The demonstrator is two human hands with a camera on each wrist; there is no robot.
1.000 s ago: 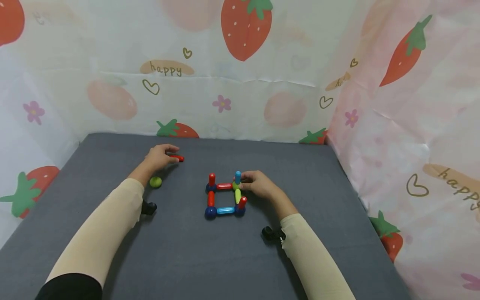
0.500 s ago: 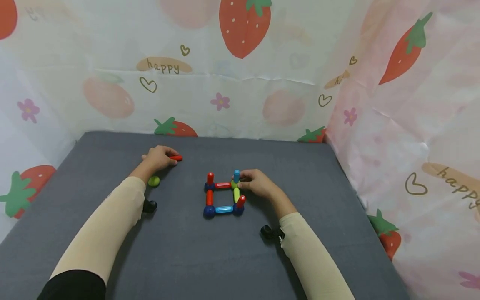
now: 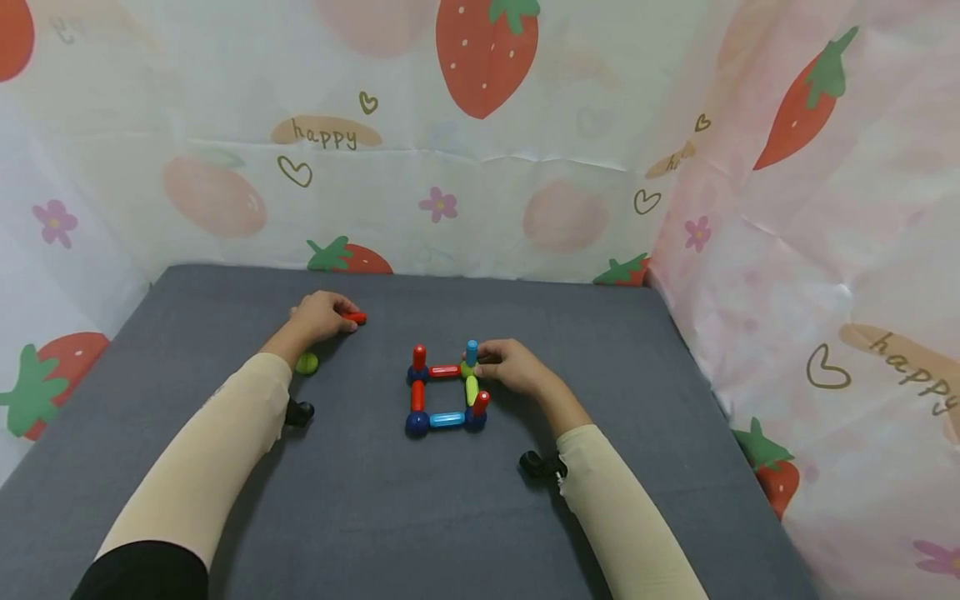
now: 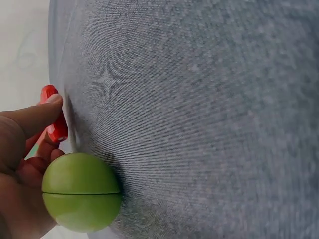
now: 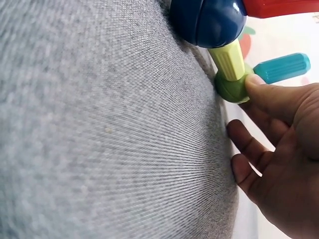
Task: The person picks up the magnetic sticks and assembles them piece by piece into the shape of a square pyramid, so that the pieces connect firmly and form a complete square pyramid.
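On the grey mat (image 3: 375,517) stands a square frame (image 3: 446,392) of coloured rods joined by balls, with short rods upright at three corners. My right hand (image 3: 480,360) is at its far right corner. There its thumb (image 5: 264,92) presses the green corner ball (image 5: 232,88) at the foot of the upright blue rod (image 5: 281,67). My left hand (image 3: 341,321) is far left on the mat and pinches a loose red rod (image 3: 354,317), also seen as the red rod (image 4: 54,117) between thumb and fingers. A loose green ball (image 3: 306,363) lies by that wrist.
Strawberry-print sheets (image 3: 480,167) wall the mat at the back and on both sides. A dark blue ball (image 5: 214,20) and a yellow-green rod (image 5: 227,59) form the frame's near right side. The green ball (image 4: 81,198) sits right by my left palm.
My left hand's fingers have come down onto the red rod. The right hand stays at the frame's far right corner.
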